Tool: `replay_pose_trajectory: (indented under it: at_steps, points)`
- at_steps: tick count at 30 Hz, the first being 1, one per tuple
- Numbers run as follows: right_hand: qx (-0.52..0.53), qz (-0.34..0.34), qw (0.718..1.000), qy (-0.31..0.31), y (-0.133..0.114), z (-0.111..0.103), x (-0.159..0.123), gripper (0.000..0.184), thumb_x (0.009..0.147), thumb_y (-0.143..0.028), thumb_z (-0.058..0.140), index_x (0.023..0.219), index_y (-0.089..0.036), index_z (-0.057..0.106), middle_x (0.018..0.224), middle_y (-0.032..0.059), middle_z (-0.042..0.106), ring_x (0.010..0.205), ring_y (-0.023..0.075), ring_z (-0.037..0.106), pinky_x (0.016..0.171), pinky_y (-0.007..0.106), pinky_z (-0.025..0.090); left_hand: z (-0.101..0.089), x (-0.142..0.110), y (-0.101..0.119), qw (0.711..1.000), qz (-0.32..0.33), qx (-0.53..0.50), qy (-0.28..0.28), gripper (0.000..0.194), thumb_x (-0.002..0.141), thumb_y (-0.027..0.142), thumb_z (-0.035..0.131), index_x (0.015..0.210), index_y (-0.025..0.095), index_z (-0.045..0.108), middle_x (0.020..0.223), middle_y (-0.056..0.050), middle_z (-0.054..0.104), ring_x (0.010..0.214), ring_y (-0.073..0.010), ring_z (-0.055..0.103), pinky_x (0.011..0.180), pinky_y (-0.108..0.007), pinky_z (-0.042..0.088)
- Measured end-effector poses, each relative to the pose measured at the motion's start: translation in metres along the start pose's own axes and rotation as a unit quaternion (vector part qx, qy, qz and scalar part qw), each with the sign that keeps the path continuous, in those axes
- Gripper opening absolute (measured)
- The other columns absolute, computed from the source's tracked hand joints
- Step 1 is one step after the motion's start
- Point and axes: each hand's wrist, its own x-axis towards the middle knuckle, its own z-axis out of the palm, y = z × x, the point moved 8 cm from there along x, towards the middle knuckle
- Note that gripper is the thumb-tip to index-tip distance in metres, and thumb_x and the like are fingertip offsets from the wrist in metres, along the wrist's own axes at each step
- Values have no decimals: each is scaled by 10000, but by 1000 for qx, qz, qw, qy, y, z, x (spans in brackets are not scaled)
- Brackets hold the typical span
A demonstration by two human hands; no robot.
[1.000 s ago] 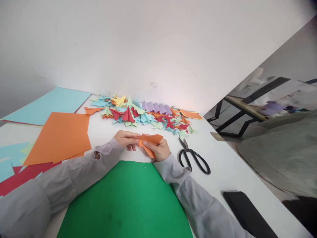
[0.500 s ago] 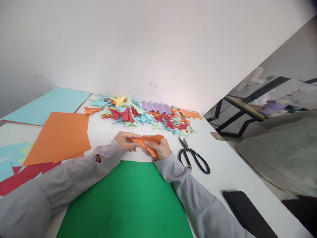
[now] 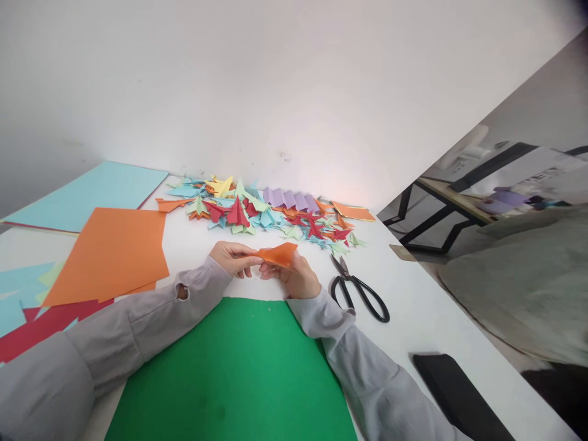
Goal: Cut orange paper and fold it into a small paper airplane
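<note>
A small folded piece of orange paper (image 3: pixel 279 253) is held between my two hands, just beyond the far edge of the green sheet (image 3: pixel 234 373). My left hand (image 3: pixel 233 258) pinches its left tip between thumb and fingers. At the other end, my right hand (image 3: pixel 297 277) grips the wider part, with its fingers curled beneath. Past my hands, a row of small folded paper shapes (image 3: pixel 239 211) in several colours lies along the wall, many shaped like planes.
Scissors (image 3: pixel 361 291) with black handles lie right of my right hand, blades slightly apart. A black flat object (image 3: pixel 459 395) rests near the right edge. On the left are orange sheets (image 3: pixel 114 254), a light blue sheet (image 3: pixel 96 193) and red paper (image 3: pixel 50 331).
The orange paper has turned in my hands; its lower flap, seen earlier under my right thumb, no longer shows. My right thumb has moved from its face to the right end.
</note>
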Motion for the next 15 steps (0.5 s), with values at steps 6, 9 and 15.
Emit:
replay_pose_trajectory:
  at_steps: [6, 9, 15]
  points:
    - [-40, -45, 998, 35, -3, -4, 0, 495, 465, -508, 763, 865, -224, 698, 804, 40, 678, 694, 176, 594, 538, 291, 516, -5, 4, -2, 1000, -1, 6, 19, 255, 565, 291, 734, 733, 102, 700, 410, 9, 579, 314, -75, 479, 316, -186, 392]
    - [-103, -74, 987, 95, -4, -10, -1, 250, 545, -366, 766, 728, -207, 705, 676, 14, 666, 561, 128, 559, 477, 249, 479, -4, 5, -5, 1000, -6, 4, 19, 203, 557, 262, 736, 666, 97, 691, 400, 5, 574, 314, -74, 478, 314, -182, 386]
    - [-159, -75, 975, 137, -7, -13, -3, 189, 568, -342, 751, 619, -170, 693, 458, -7, 600, 419, 101, 503, 426, 230, 404, -2, 2, -3, 999, -13, 23, 27, 135, 563, 212, 719, 618, 96, 677, 357, 21, 542, 310, -68, 472, 328, -170, 391]
